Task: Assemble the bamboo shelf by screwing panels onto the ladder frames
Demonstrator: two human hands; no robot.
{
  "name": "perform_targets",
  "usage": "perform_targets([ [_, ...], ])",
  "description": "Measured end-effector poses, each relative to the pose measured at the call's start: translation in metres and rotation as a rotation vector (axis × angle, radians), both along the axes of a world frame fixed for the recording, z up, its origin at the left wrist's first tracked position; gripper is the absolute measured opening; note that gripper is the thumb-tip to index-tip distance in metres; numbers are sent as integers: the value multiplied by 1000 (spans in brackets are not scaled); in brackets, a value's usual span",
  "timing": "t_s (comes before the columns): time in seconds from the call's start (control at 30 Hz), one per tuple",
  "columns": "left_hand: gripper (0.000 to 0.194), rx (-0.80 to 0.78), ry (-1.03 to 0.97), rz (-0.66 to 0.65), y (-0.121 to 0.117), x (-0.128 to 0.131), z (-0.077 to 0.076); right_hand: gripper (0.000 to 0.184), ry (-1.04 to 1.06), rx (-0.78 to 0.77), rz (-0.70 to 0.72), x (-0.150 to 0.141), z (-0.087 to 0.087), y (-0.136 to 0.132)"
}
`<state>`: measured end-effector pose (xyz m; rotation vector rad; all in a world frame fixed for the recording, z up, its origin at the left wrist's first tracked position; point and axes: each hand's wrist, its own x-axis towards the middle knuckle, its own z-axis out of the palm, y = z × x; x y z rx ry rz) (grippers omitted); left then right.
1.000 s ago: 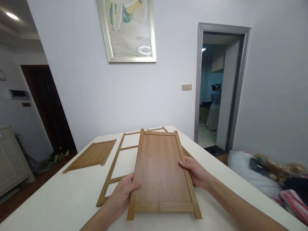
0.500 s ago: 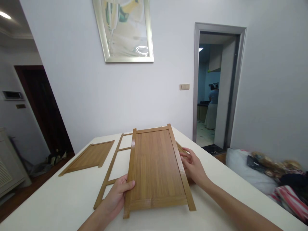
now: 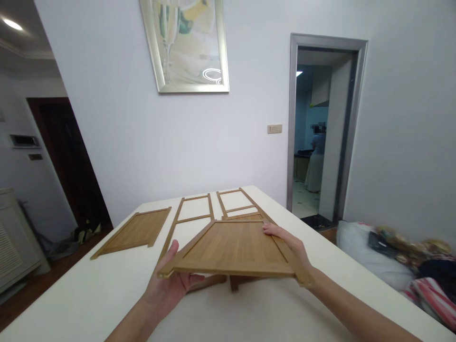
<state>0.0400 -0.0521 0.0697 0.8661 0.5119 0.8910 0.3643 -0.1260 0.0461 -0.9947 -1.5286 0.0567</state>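
Note:
A framed wooden panel (image 3: 235, 244) is held above the white table, tilted so its near edge faces me. My left hand (image 3: 171, 280) supports its near left corner, thumb up at the left edge and fingers underneath. My right hand (image 3: 290, 244) grips the right side rail, its fingertips on the top near the far right corner. Below and beyond the panel lie a wooden ladder-like frame (image 3: 194, 219) and, to its right, another wooden frame (image 3: 241, 208) with a panel in its lower part. Their near portions are mostly hidden by the held panel.
A second wooden panel (image 3: 137, 232) lies at the left on the white table (image 3: 89, 304). The wall stands behind the table. Right of it are a doorway (image 3: 294, 118) with a person (image 3: 315, 161) beyond, and piled bags and cloth (image 3: 399, 256).
The held panel has tipped from facing me toward flat, uncovering the frames behind it. My left hand has slid underneath its corner, and my right hand has come over the right rail.

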Motion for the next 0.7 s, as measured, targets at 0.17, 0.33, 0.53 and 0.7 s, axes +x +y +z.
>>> perform_targets([
  [0.17, 33, 126, -2, 361, 26, -7, -7, 32, 291, -187, -190, -19, 21, -7],
  [0.33, 33, 80, 5, 402, 37, -11, -18, 40, 620, -392, 210, -35, 47, -15],
  [0.53, 57, -48, 4, -177, 19, -12, -5, 33, 865, -706, 419, -27, 32, -8],
  [0.7, 39, -37, 188, -103, 2, 2, -17, 29, 813, -801, 499, -35, 18, -8],
])
